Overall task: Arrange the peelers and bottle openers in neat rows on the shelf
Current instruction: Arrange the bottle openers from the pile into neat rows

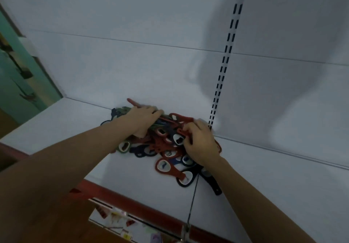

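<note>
Nothing is in rows yet. The peelers and bottle openers lie in one tangled pile [158, 146] at the centre of the frame, on the white shelf [66, 122] against its back wall, so all the sorting is left.

The left hand [143, 119] clasps a bundle of handles [164, 122] at the pile's upper left. The right hand [201, 142], fingers curled, pinches a red opener [182, 132] at its right side.

The tools interlock, and loops may snag when lifted. A slotted rail [229, 40] rises just behind the right hand. Packaged goods [115, 220] show below the red front edge [136, 203], bottom centre — blurred.
</note>
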`<state>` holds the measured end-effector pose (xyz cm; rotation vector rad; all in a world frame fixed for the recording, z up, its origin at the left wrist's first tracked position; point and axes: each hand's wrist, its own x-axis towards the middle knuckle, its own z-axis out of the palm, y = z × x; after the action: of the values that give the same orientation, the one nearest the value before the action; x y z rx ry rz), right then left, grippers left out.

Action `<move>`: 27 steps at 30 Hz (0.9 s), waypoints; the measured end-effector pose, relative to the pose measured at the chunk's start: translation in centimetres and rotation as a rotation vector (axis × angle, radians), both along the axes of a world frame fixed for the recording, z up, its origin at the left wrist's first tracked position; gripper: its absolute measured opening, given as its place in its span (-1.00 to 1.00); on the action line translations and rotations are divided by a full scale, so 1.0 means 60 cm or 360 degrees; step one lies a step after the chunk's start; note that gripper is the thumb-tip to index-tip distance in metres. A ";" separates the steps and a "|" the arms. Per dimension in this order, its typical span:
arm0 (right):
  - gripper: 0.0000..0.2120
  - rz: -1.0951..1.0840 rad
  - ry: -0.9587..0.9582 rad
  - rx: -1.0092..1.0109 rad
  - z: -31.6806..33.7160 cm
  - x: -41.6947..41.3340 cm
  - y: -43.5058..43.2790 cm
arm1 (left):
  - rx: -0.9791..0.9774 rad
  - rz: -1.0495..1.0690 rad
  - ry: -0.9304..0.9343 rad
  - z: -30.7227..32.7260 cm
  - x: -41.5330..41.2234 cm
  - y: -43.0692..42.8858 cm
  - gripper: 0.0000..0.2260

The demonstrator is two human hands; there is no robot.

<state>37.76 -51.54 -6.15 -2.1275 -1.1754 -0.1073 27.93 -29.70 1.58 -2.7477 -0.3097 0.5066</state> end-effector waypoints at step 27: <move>-0.82 -0.0456 -0.0047 0.0193 -0.015 -0.037 0.061 | -0.1012 -0.0382 -0.0957 -0.004 -0.033 0.116 -0.57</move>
<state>35.55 -47.87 -7.05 -2.1792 -0.8508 -0.3316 25.96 -22.76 1.33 -3.4404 0.0737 -0.3719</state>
